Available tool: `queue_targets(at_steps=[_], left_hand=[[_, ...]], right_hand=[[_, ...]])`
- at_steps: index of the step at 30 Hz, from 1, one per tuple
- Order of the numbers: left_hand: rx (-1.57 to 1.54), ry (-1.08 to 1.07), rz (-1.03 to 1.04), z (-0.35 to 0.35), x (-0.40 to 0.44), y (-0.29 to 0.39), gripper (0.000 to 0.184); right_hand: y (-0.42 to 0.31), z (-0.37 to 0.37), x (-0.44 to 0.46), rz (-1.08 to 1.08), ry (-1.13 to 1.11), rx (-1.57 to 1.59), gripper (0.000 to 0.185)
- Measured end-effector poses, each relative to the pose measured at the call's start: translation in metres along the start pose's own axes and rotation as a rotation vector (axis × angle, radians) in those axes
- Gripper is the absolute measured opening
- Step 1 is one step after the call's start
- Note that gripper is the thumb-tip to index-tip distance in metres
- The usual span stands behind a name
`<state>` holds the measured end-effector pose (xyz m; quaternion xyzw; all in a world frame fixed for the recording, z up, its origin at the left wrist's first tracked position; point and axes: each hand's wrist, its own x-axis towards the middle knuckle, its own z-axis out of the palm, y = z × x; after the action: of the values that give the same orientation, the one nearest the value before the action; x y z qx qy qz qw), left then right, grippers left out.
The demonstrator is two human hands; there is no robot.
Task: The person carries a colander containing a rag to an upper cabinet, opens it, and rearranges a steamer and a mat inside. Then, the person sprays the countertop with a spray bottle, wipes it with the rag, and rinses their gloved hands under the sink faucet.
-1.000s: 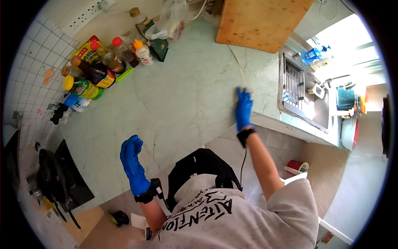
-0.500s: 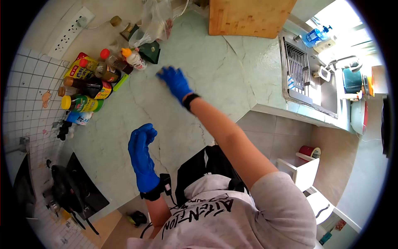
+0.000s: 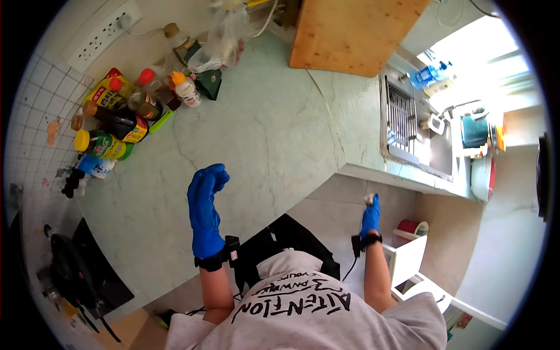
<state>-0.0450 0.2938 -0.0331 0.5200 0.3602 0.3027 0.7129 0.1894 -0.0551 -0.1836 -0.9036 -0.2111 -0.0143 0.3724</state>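
Note:
My left hand (image 3: 204,211), in a blue glove, hovers over or rests at the near part of the pale green marbled counter (image 3: 262,128). Its fingers are loosely bent, with nothing visible in them. Out past the counter's front edge, above the floor, is my right hand (image 3: 370,218), also gloved in blue. Its fingers are closed on a small crumpled greyish-white cloth (image 3: 368,199), mostly hidden by the hand. Each wrist wears a black strap with a small box on it.
Several sauce bottles (image 3: 119,119) crowd the wall at left. A wooden cutting board (image 3: 356,35) stands at the back, and a sink (image 3: 443,154) with a drain rack (image 3: 401,111) lies right. A black pan (image 3: 73,265) sits lower left; a white chair (image 3: 408,259) stands right.
My right hand has left the counter near the bottles and swung back right, beyond the front edge, with the cloth. The left hand stays almost in place. The view has shifted slightly.

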Motion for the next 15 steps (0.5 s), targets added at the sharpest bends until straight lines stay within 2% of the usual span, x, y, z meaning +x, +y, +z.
queue_targets(at_steps=[3, 4, 5, 8, 10, 13, 14, 15], left_hand=[[-0.022, -0.007, -0.003, 0.012, 0.002, 0.001, 0.025], [-0.01, 0.002, -0.008, 0.013, 0.0, 0.0, 0.025], [-0.003, -0.015, -0.018, 0.014, 0.0, -0.003, 0.025], [0.007, -0.014, -0.031, 0.019, 0.0, -0.002, 0.025], [0.096, 0.042, -0.007, 0.022, -0.01, 0.008, 0.026], [0.096, 0.192, 0.03, 0.016, -0.032, 0.021, 0.024], [0.089, 0.274, 0.034, 0.01, -0.04, 0.021, 0.023], [0.074, 0.33, 0.025, 0.005, -0.046, 0.019, 0.022]], right_hand=[[-0.018, -0.015, 0.006, 0.223, 0.095, 0.531, 0.047], [-0.048, -0.001, 0.029, 0.022, 0.037, 0.359, 0.045], [-0.076, 0.022, 0.051, -0.004, -0.088, 0.553, 0.043], [-0.178, 0.102, 0.092, -0.031, -0.501, 0.742, 0.042], [-0.207, 0.151, 0.107, -1.015, -0.441, -0.181, 0.043], [-0.19, 0.209, 0.151, -1.029, -0.364, -0.174, 0.043], [-0.185, 0.208, 0.18, -0.822, -0.455, -0.099, 0.044], [-0.162, 0.214, 0.203, -0.64, -0.336, 0.031, 0.044]])
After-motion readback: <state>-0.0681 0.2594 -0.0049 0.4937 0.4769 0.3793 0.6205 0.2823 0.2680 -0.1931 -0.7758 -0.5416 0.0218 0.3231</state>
